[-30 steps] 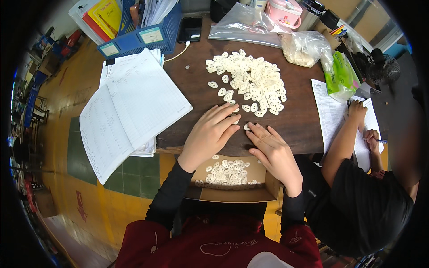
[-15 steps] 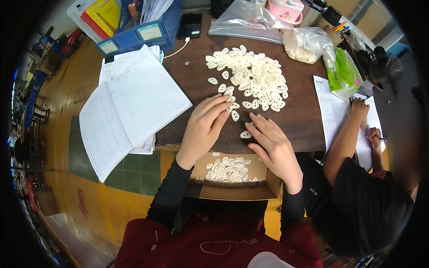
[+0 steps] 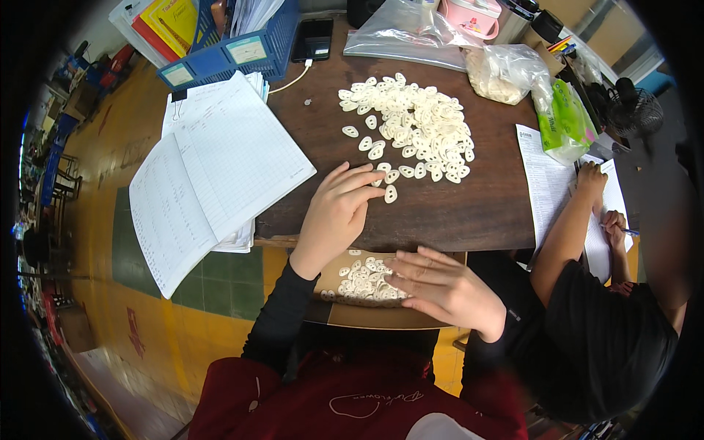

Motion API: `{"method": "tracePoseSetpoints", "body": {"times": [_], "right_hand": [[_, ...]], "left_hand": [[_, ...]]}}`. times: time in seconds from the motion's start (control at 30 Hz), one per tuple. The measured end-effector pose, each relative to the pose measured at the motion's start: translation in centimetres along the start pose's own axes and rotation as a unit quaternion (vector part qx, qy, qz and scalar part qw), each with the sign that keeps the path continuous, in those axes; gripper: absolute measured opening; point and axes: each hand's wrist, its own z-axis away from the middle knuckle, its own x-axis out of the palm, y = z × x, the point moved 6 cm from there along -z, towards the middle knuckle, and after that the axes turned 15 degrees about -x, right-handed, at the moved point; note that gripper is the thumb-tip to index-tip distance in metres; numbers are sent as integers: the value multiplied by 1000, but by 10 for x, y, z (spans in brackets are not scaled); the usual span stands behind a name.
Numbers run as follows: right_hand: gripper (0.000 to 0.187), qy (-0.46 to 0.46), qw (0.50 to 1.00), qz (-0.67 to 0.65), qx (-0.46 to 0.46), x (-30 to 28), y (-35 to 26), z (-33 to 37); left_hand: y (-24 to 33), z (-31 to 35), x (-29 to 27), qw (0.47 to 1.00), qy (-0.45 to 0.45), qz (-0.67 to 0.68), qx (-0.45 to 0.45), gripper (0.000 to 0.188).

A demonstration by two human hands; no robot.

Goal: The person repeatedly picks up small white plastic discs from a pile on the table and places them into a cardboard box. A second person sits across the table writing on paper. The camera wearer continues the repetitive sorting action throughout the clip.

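Note:
On the dark table lies a heap of small white flat pieces with holes (image 3: 429, 132), with several loose ones spread along its near left side. My left hand (image 3: 339, 209) rests on the table left of these, fingers stretched and tips on a few pieces; one loose white piece (image 3: 390, 193) lies just by its fingertips. Below the table's front edge, my right hand (image 3: 449, 287) is over an open cardboard box (image 3: 381, 317), fingers extended and palm down. More white pieces (image 3: 363, 280) lie in that box, partly covered by the right hand.
An open notebook (image 3: 227, 161) lies at the left, before a blue file basket (image 3: 257, 55). A phone (image 3: 313, 40) with a white cable and clear plastic bags (image 3: 506, 73) lie farther back. At right, a co-worker's arm (image 3: 565, 220) rests beside papers (image 3: 544, 172).
My right hand has moved from the tabletop down over the box, and the pieces under it have left the table. My left hand has shifted slightly, nudging a few pieces.

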Motion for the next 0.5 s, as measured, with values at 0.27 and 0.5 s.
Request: {"method": "tracePoseSetpoints", "body": {"times": [0.27, 0.5], "right_hand": [[44, 103, 981, 161, 42, -5, 56, -41], [44, 81, 979, 180, 50, 2, 50, -28]], "left_hand": [[-3, 1, -3, 999, -8, 48, -7, 23], [-3, -1, -6, 996, 28, 67, -45, 30]]}}
